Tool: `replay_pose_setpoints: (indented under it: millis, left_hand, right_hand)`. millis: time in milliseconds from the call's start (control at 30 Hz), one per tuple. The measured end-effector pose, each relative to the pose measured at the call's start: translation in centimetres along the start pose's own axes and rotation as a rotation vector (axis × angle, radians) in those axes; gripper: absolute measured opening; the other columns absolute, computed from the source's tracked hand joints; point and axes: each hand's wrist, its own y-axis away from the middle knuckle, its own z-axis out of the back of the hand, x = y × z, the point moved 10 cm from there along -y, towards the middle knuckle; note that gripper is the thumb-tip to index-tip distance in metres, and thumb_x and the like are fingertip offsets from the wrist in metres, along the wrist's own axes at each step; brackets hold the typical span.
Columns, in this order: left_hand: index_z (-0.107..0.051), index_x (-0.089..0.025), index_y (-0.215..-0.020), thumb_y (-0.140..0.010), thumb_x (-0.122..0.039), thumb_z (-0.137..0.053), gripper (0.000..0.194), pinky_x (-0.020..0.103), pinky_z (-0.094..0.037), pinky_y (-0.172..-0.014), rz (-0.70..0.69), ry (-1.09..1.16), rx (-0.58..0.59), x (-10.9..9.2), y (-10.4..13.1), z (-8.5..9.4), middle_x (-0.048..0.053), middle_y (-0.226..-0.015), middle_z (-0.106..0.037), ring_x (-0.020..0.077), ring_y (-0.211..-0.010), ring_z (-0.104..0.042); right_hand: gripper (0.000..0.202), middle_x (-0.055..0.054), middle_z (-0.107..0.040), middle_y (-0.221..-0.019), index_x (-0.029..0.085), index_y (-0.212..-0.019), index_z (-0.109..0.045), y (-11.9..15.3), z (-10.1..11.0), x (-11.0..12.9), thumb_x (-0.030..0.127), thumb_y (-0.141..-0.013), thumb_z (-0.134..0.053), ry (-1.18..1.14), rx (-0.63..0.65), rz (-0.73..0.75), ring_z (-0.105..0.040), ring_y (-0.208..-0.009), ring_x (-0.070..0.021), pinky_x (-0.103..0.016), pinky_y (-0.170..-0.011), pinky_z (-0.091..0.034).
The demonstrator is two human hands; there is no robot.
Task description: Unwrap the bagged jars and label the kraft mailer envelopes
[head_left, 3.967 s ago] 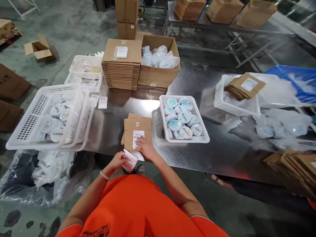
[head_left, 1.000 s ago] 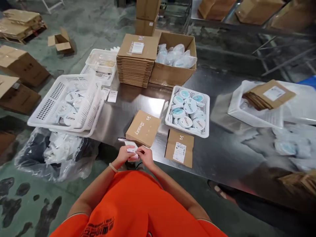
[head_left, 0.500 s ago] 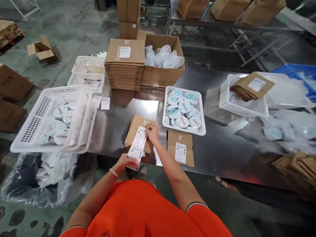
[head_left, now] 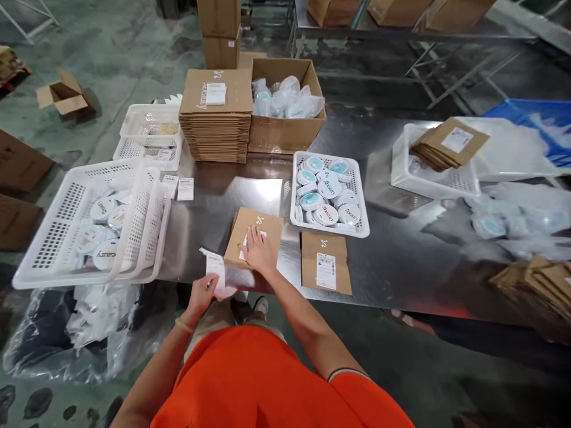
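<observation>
My left hand (head_left: 201,295) is closed on a strip of white printed labels (head_left: 215,266) at the table's front edge. Flat on the top of a small stack of brown cardboard mailers (head_left: 271,227) lies my right hand (head_left: 260,249), fingers extended. Under it, a white label (head_left: 263,235) on the top mailer is partly covered by the palm and fingers. To the right of the stack, a single flat cardboard mailer (head_left: 307,273) carries a printed label (head_left: 326,271). Behind that mailer stands a white basket (head_left: 363,223) of round white and blue discs (head_left: 329,185).
Nested white baskets (head_left: 40,261) with more discs stand left. A tall stack of flat cardboard (head_left: 214,139) and an open carton (head_left: 285,137) of bagged items are at the back. Another white basket (head_left: 428,187) holding mailers is at right, near bagged discs (head_left: 517,223).
My left hand has drawn the label strip left, away from the stack. My right hand has let go of the strip and now presses flat over a label on the top mailer.
</observation>
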Motion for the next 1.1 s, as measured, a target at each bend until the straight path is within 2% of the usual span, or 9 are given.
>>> replay_pose_setpoints:
  millis: [100,233,500,633,733,800,867,1000,1100]
  left_hand:
    - [-0.071,-0.021,-0.143,-0.096,-0.017,-0.058,0.048,0.031,-0.053,-0.091,0.056,-0.217,-0.019,-3.5,-2.6,0.7,0.013,-0.110,-0.083,0.0266,-0.103,-0.075]
    - [-0.068,-0.019,-0.147,-0.094,-0.014,-0.061,0.054,0.034,-0.052,-0.093,0.084,-0.223,0.016,-6.2,-3.7,-0.4,0.019,-0.116,-0.080,0.0317,-0.110,-0.074]
    - [-0.072,-0.013,-0.137,-0.095,-0.010,-0.055,0.046,0.044,-0.054,-0.097,-0.168,-0.371,0.063,-7.4,2.9,-3.6,0.021,-0.105,-0.078,0.0360,-0.105,-0.074]
    - [-0.068,-0.015,-0.138,-0.097,-0.014,-0.047,0.045,0.044,-0.049,-0.112,-0.470,-0.045,0.081,-9.3,5.3,-3.9,0.020,-0.137,-0.071,0.0319,-0.128,-0.065]
    - [-0.039,-0.014,-0.163,-0.096,-0.022,-0.054,0.069,0.039,-0.051,-0.109,-0.475,0.291,0.192,-10.7,5.0,-5.2,0.018,-0.135,-0.073,0.0265,-0.121,-0.069]
    - [-0.009,-0.011,-0.171,-0.093,-0.026,-0.059,0.094,0.035,-0.054,-0.098,-0.416,0.408,0.301,-12.1,4.5,-6.7,0.013,-0.115,-0.079,0.0228,-0.100,-0.072]
    - [0.000,-0.011,-0.172,-0.091,-0.028,-0.063,0.104,0.031,-0.053,-0.087,-0.394,0.429,0.409,-14.1,4.7,-8.1,0.006,-0.097,-0.079,0.0199,-0.083,-0.069]
    - [-0.030,-0.013,-0.165,-0.083,-0.025,-0.072,0.093,0.027,-0.042,-0.072,-0.402,0.335,0.467,-16.7,5.8,-9.1,-0.006,-0.068,-0.063,0.0160,-0.064,-0.055]
    - [-0.050,-0.013,-0.150,-0.074,-0.022,-0.077,0.081,0.026,-0.035,-0.065,-0.383,0.305,0.413,-16.3,6.1,-8.4,-0.010,-0.059,-0.054,0.0135,-0.057,-0.045]
  right_hand:
    - [0.060,-0.026,-0.033,-0.172,0.003,-0.159,-0.046,0.9,2.5,-6.2,0.024,-0.103,-0.040,-0.036,-0.136,-0.313,-0.028,-0.161,-0.0399,-0.056,-0.127,-0.026]
    - [0.043,-0.031,-0.054,-0.151,0.008,-0.133,-0.066,3.8,3.0,-11.7,0.025,-0.097,-0.050,-0.286,-0.228,-0.565,-0.052,-0.140,-0.0418,-0.057,-0.113,-0.042]
    - [0.029,-0.012,-0.074,-0.092,0.020,-0.102,-0.069,11.4,3.5,-16.7,0.035,-0.094,-0.046,-0.492,-0.284,-0.596,-0.069,-0.090,-0.0286,-0.039,-0.083,-0.054]
    - [0.037,-0.017,-0.078,-0.100,0.019,-0.103,-0.072,20.4,6.1,-24.9,0.042,-0.087,-0.048,-0.546,-0.365,-0.702,-0.071,-0.098,-0.0348,-0.045,-0.088,-0.056]
    - [0.045,-0.025,-0.075,-0.112,0.014,-0.111,-0.074,23.3,8.7,-29.1,0.044,-0.086,-0.051,-0.391,-0.327,-0.837,-0.070,-0.110,-0.0409,-0.052,-0.093,-0.054]
    - [0.051,-0.029,-0.069,-0.130,0.014,-0.125,-0.071,21.7,11.8,-27.6,0.044,-0.087,-0.055,-0.243,-0.350,-0.746,-0.063,-0.126,-0.0439,-0.058,-0.100,-0.051]
    - [0.054,-0.026,-0.062,-0.145,0.017,-0.137,-0.067,18.0,14.9,-21.8,0.043,-0.091,-0.056,-0.176,-0.382,-0.429,-0.054,-0.141,-0.0414,-0.059,-0.110,-0.045]
    - [0.035,-0.014,-0.077,-0.123,0.024,-0.123,-0.075,12.7,15.2,-5.5,0.036,-0.091,-0.065,-0.280,-0.027,0.365,-0.059,-0.135,-0.0334,-0.053,-0.120,-0.038]
    - [0.012,-0.005,-0.077,-0.081,0.025,-0.083,-0.078,12.2,13.3,-0.1,0.025,-0.087,-0.066,-0.300,0.284,0.561,-0.071,-0.096,-0.0268,-0.047,-0.112,-0.043]
